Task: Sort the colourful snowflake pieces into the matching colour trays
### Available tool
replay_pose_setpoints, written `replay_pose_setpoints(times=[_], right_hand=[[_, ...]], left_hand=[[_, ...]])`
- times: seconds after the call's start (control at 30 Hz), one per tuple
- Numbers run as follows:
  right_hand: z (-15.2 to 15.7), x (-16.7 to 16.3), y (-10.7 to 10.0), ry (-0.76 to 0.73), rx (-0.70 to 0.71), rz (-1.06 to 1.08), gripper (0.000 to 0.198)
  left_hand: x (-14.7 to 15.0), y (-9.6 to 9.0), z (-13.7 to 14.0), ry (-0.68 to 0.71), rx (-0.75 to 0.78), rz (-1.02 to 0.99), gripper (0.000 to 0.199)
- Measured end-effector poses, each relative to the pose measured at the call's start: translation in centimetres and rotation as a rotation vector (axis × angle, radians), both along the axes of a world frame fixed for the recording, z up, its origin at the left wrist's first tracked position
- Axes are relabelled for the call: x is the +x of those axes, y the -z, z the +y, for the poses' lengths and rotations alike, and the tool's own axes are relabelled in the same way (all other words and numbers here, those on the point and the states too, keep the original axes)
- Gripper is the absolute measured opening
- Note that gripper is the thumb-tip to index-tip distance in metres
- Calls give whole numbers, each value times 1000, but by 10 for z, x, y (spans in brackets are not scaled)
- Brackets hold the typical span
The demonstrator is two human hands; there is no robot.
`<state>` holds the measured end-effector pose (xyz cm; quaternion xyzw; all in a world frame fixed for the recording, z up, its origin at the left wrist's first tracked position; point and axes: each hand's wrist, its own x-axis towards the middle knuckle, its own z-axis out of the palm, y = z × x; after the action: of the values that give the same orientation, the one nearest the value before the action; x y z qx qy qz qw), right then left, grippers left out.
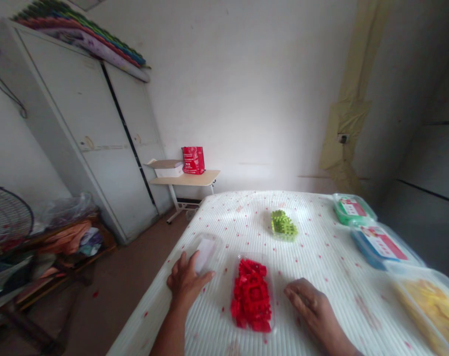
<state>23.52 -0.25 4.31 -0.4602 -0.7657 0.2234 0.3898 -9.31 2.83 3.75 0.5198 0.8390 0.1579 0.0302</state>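
My left hand (187, 280) rests with spread fingers at the near edge of a clear plastic lid (216, 242), which has a white label on it. Right of that hand stands a clear tub holding red interlocking plastic pieces (252, 296), its top uncovered. On the other side of the tub, my right hand (313, 309) lies on the table with its fingers curled together; the inside of the hand is hidden. Farther back, light-green interlocking pieces (283, 226) fill a smaller clear tub.
Along the table's right side stand lidded tubs: green (353, 209), blue (385, 244) and yellow (431, 306). A ribbed white cloth (209, 326) with red specks covers the table. Behind are a small desk (194, 179), a red bag (193, 160) and a cabinet (79, 128); a fan (7, 217) is left.
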Motion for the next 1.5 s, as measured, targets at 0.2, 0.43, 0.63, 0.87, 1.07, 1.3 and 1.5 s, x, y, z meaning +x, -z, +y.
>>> replay_pose_setpoints(times=[0.2, 0.43, 0.63, 0.87, 1.07, 1.3, 1.5], right_hand=[[0, -2, 2, -9, -36, -37, 34], [-2, -2, 0, -3, -57, -47, 35], [-1, -2, 2, 18, -61, -50, 35], [1, -3, 2, 7, -49, -64, 35], [0, -3, 1, 2, -36, -63, 36], [0, -3, -1, 8, -40, -50, 35], [10, 3, -4, 86, -38, 76, 29]], left_hand=[[0, -1, 0, -2, 39, -16, 67], [3, -7, -1, -16, 97, -41, 50], [5, -14, -4, 10, 192, -78, 45], [6, -10, -7, 38, 394, 30, 40], [0, -10, -10, -2, 547, 172, 39], [-16, -19, -13, -130, 834, 164, 40], [3, -40, -27, -161, 949, -320, 50]])
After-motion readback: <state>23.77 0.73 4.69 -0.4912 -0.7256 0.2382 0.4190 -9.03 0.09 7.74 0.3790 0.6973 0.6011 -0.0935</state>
